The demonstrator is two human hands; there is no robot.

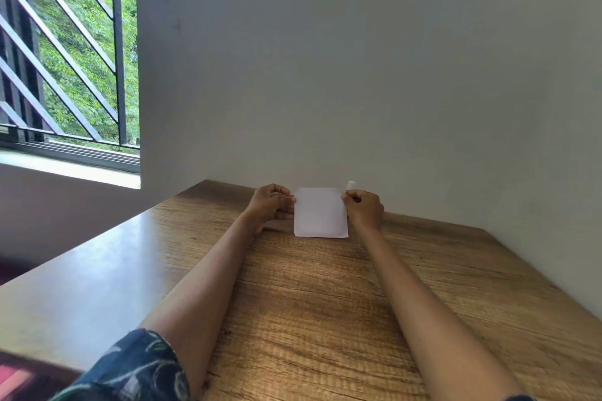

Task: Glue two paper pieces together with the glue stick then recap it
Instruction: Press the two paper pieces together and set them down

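Observation:
A white square of paper (320, 212) is held upright just above the wooden table (309, 303), near the far wall. My left hand (272, 203) pinches its upper left edge and my right hand (363, 207) pinches its upper right edge. I cannot tell whether it is one sheet or two pressed together. A small white tip, probably the glue stick (351, 184), shows behind my right hand by the wall; the rest of it is hidden.
Plain grey walls close the table at the back and on the right. The table's left edge runs diagonally, with a barred window (75, 68) beyond it. A patterned sleeve (130, 371) covers my left upper arm.

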